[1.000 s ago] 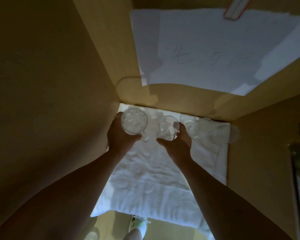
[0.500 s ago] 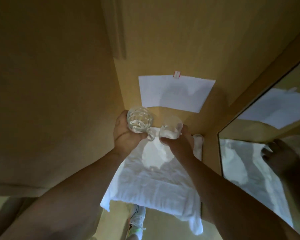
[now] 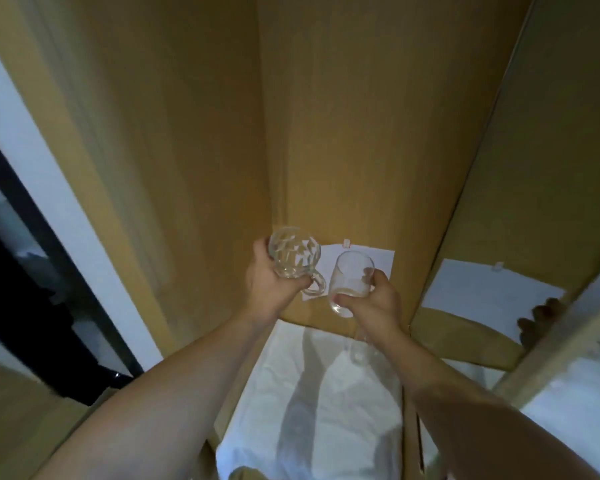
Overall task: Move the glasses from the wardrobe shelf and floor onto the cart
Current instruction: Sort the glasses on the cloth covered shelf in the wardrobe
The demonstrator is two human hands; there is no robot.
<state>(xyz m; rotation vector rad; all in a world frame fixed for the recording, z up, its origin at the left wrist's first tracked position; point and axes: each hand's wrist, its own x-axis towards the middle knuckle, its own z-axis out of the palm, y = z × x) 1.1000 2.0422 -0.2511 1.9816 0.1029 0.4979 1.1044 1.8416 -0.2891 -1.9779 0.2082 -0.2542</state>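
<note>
My left hand (image 3: 272,285) grips a faceted glass mug (image 3: 293,258) with a handle, held up above the wardrobe shelf. My right hand (image 3: 374,303) holds a plain clear glass (image 3: 350,284), tilted, close beside the mug. Both glasses are lifted clear of the white cloth (image 3: 319,403) that covers the shelf. Another clear glass (image 3: 359,351) stands on the cloth just under my right wrist, partly hidden. The cart is not in view.
Wooden wardrobe walls (image 3: 343,133) enclose the shelf, with a white paper sheet (image 3: 378,261) taped on the back panel. A mirror (image 3: 499,306) on the right reflects the paper and a hand. A dark opening (image 3: 25,271) lies at the left.
Both hands have lifted the mug and the plain glass off the cloth and raised them. The view has tilted upward, showing more of the wardrobe walls.
</note>
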